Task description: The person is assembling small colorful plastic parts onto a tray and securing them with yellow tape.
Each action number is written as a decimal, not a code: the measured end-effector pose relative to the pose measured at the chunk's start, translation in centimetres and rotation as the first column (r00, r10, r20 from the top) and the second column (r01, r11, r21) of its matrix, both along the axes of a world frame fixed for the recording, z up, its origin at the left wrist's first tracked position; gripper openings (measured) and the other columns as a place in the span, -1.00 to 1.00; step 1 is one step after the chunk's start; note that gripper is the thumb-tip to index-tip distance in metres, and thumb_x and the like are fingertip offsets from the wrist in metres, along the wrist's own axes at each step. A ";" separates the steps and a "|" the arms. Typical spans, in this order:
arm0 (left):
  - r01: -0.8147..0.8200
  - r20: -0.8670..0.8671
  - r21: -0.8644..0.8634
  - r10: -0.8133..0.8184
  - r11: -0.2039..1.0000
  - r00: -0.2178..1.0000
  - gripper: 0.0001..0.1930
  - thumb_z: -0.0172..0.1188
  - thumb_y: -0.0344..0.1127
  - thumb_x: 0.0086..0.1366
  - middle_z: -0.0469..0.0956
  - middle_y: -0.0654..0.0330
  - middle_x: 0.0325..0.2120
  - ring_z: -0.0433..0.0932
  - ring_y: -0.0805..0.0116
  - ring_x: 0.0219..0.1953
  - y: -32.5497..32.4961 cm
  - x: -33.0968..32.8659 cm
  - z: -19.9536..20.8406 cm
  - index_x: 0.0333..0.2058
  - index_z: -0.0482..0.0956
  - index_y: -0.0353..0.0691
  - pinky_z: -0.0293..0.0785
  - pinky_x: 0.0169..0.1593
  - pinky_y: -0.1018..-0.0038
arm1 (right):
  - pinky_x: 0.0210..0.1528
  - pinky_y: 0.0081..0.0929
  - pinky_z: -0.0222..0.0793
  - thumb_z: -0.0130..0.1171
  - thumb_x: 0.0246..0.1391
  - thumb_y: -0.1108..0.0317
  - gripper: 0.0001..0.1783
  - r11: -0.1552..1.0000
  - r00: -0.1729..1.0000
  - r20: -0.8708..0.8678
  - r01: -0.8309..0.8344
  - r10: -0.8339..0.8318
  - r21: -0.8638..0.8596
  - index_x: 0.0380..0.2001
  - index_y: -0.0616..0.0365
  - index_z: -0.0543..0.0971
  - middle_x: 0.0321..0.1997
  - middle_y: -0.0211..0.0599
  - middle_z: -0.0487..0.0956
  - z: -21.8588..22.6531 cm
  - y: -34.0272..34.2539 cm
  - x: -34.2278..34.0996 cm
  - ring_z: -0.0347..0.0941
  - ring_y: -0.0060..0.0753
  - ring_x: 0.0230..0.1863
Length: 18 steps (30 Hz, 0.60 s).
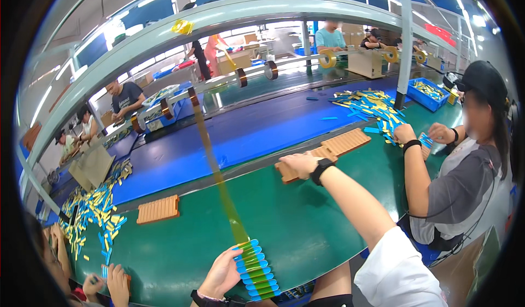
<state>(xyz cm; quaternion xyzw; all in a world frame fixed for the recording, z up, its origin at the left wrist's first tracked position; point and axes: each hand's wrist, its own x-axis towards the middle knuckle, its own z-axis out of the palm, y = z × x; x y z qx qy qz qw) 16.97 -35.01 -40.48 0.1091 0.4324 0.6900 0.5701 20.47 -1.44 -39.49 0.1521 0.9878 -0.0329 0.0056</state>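
At the table's front edge my left hand (223,270) holds a row of blue rounded-end strips (255,271) by its left side. Amber see-through tape (216,165) lies along the middle of the row and stretches up to a tape roll (193,96) on the bar above. My right hand (299,165), arm reaching forward, grips a brown ridged block (285,173) from above; the fingertips are partly hidden. Just beyond it, another ridged block (347,142) lies at the edge of the green tabletop (191,247).
A third ridged block (158,209) lies to the left. Heaps of loose blue and yellow strips lie left (95,211) and right (372,107). Co-workers sit on both sides, their hands over the table. Behind runs a blue belt (229,143); a metal post (403,44) stands at right.
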 end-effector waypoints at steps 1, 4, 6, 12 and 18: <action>0.038 0.029 0.025 -0.039 0.999 0.999 -0.66 -0.15 -0.39 0.21 0.42 0.05 -0.20 0.44 0.21 -0.16 0.3 0.4 0.1 -0.05 0.26 -0.43 0.36 -0.04 0.31 | 0.01 -0.04 0.14 0.00 -0.06 0.41 -0.53 0.999 0.997 -0.065 -0.040 0.041 0.011 0.00 -0.01 0.27 0.04 -0.32 0.36 -1.6 2.1 0.9 0.23 -0.30 0.11; 0.014 -0.023 0.017 -0.014 1.000 1.000 -0.63 -0.12 -0.41 0.21 0.42 0.07 -0.20 0.44 0.24 -0.17 0.4 0.4 -1.0 -0.01 0.22 -0.42 0.37 -0.04 0.32 | 0.01 -0.05 0.19 0.10 -0.30 0.56 -0.27 0.977 0.991 -0.011 0.133 -0.133 0.168 0.07 0.08 0.19 0.12 -0.11 0.18 -0.3 0.8 4.3 0.14 -0.03 0.11; -0.018 -0.050 -0.003 0.018 1.000 0.999 -0.58 -0.08 -0.42 0.20 0.34 0.05 -0.11 0.36 0.27 -0.08 0.2 0.5 -0.9 0.03 0.15 -0.41 0.29 0.03 0.34 | 0.10 -0.19 0.14 0.13 -0.30 0.54 -0.25 0.995 0.996 -0.009 0.086 -0.086 -0.053 0.07 0.27 0.14 0.17 -0.07 0.10 1.4 -0.6 6.5 0.07 0.03 0.16; -0.349 -0.859 0.290 0.403 0.891 0.316 -0.58 -0.11 -0.27 0.24 0.23 -0.02 0.02 0.18 0.18 0.11 -2.2 2.0 4.2 0.03 0.17 -0.34 0.09 0.15 0.30 | -0.08 -0.52 0.29 0.01 0.00 0.45 -0.67 0.755 0.802 -0.579 -0.288 -0.147 -0.589 -0.12 0.33 0.37 -0.19 -0.17 0.49 8.9 -12.1 13.5 0.42 -0.37 -0.15; 0.200 -0.323 0.717 0.064 0.667 0.944 -0.68 -0.14 -0.20 0.27 0.48 -0.16 -0.39 0.46 0.02 -0.52 -7.2 7.4 11.2 -0.26 0.35 -0.41 0.35 -0.43 0.23 | -0.51 -0.28 0.44 -0.27 0.19 0.19 -0.55 -0.228 0.687 -0.684 -0.645 0.247 -0.730 -0.50 0.36 0.45 -0.57 -0.02 0.45 14.3 -18.8 19.3 0.45 -0.05 -0.61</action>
